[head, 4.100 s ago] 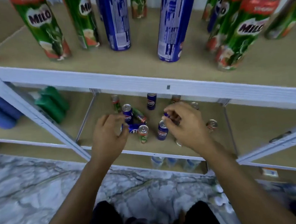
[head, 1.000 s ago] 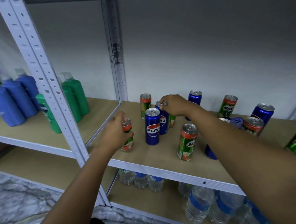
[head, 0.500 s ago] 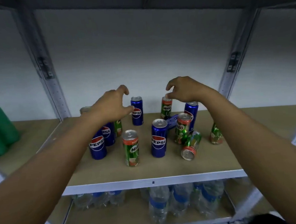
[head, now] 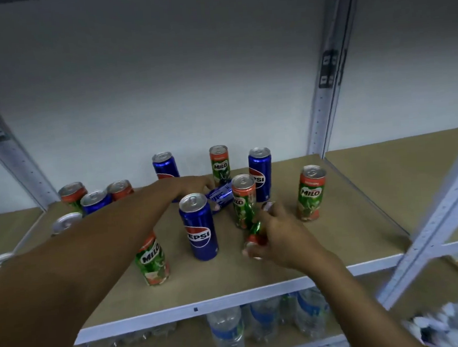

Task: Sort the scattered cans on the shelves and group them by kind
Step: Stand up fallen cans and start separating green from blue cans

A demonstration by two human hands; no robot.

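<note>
Basically, the shelf (head: 347, 219) filled mid-frame, Pepsi and Milo cans mixed on it. Left hand (head: 193, 185) reached to the toppled Pepsi can (head: 221, 197) at centre, touching it; grip unclear, can't tell. Right hand (head: 278, 232) clenched around a tipped Milo can (head: 255, 232), lower centre. Upright Pepsi can (head: 199, 227) stood between the arms. Water bottles (head: 228, 328) sat below.

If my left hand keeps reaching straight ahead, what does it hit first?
Probably the blue can lying on its side: your left hand is already at its near end. Contact is unclear.
</note>
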